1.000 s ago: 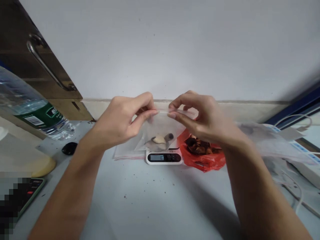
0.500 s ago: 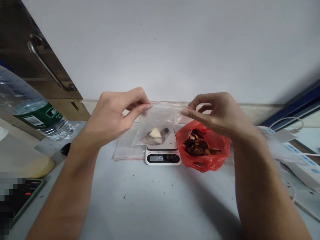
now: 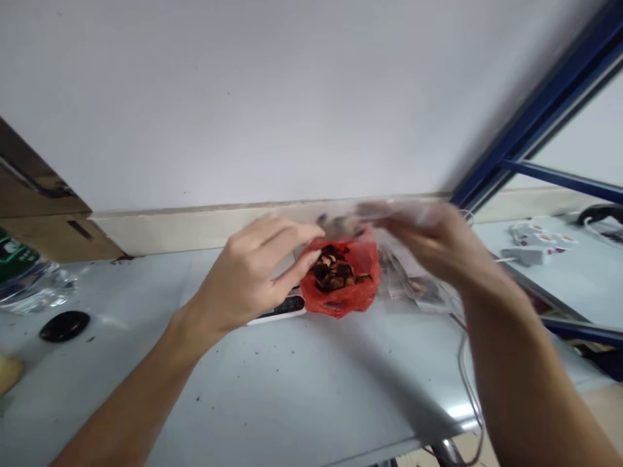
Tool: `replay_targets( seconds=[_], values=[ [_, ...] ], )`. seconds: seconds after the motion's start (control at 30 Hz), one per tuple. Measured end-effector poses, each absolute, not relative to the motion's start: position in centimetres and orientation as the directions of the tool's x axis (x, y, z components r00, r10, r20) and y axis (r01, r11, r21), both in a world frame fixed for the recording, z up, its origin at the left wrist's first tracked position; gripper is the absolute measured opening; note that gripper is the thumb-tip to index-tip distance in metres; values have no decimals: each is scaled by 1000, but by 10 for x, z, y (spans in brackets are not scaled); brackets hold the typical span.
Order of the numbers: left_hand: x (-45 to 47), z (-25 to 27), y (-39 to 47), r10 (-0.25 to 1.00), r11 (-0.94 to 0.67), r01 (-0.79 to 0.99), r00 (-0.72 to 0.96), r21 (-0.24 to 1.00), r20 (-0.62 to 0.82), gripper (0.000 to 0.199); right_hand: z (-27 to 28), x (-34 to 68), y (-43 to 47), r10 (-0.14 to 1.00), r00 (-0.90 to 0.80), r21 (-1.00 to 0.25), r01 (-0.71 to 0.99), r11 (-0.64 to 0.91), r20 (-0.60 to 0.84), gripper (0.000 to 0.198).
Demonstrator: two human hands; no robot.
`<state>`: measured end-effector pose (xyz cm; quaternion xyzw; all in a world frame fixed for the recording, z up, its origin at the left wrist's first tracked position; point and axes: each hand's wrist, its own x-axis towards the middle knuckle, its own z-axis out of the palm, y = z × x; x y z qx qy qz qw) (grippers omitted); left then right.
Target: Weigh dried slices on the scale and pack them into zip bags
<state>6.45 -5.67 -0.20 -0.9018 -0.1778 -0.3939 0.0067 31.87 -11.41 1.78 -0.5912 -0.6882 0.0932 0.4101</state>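
Blurred by motion, my right hand (image 3: 423,233) grips a clear zip-lock bag (image 3: 339,226) with pale and dark pieces inside. The bag is held above the back of an open red plastic bag (image 3: 341,303). Dark brown dried slices (image 3: 335,269) fill the red bag. Thumb and fingers apart, my left hand (image 3: 267,269) is empty and reaches toward the red bag's left side. Beneath it, a small kitchen scale (image 3: 280,311) is mostly covered, only its front panel showing.
More clear bags with contents (image 3: 423,292) lie right of the red bag, near a cable (image 3: 464,363). White plugs (image 3: 535,243) sit farther right behind a blue metal frame (image 3: 506,155). At left are a black oval object (image 3: 65,325) and a water bottle (image 3: 34,282).
My left hand has let go of the zip-lock bag. My right hand has carried it rightward from over the scale to over the red bag. The view has turned right.
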Motion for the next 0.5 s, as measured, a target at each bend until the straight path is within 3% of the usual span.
replay_targets(
  seconds=[0.1, 0.17, 0.27, 0.33, 0.4, 0.5],
  values=[
    [75, -23, -50, 291, -955, 234, 864, 184, 410, 24, 13, 362, -133, 746, 278, -502, 861, 86, 605, 43],
    [84, -41, -48, 267, -957, 226, 930, 181, 254, 26, -3, 386, -142, 753, 237, -364, 932, 4, 614, 47],
    [99, -63, -51, 239, -962, 210, 957, 173, 167, 23, -37, 410, -152, 928, 81, -239, 971, 8, 363, 46],
    [106, -71, -55, 216, -967, 192, 966, 168, 144, 26, -54, 419, -156, 966, 73, -230, 973, -14, 249, 61],
    [111, -74, -60, 186, -972, 161, 973, 174, 135, 29, -57, 422, -158, 967, 99, -246, 968, -40, 233, 67],
    [113, -71, -66, 164, -965, 132, 978, 228, 126, 34, -41, 416, -156, 943, 109, -294, 956, -13, 316, 55]
  ],
)
